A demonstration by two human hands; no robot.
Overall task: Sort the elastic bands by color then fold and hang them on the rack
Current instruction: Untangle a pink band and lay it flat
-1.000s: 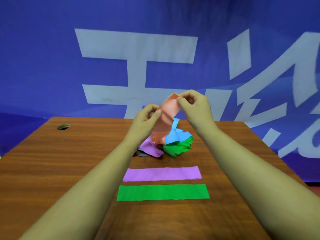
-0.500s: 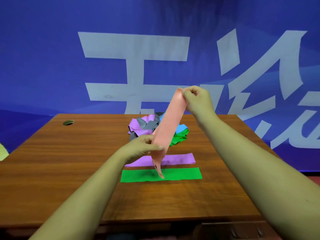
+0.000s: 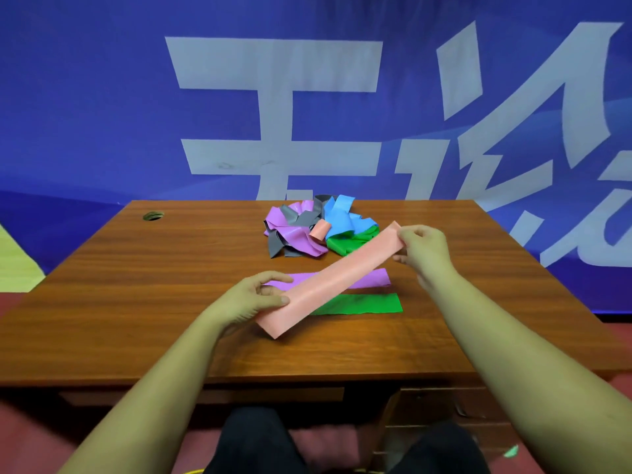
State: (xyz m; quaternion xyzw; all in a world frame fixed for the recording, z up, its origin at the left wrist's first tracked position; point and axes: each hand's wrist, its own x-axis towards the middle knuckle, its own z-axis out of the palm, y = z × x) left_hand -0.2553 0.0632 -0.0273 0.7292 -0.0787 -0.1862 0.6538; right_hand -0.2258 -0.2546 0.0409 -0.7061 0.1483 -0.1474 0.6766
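Note:
A pink elastic band (image 3: 337,278) is stretched flat and slanted between both hands above the wooden table (image 3: 136,302). My left hand (image 3: 251,301) pinches its near end, my right hand (image 3: 424,249) pinches its far end. Under it a purple band (image 3: 371,280) and a green band (image 3: 362,304) lie flat, side by side. Behind them sits a tangled pile of bands (image 3: 314,227) in purple, grey, blue, green and pink. No rack is in view.
A round cable hole (image 3: 153,216) is in the table's far left corner. A blue banner with white characters (image 3: 273,97) hangs behind the table. A drawer unit (image 3: 444,415) sits under the table at the right, by my knees.
The pink band came out of the pile, hung steeply from my right hand, and is now lowered and pulled out flat between both hands over the two laid bands.

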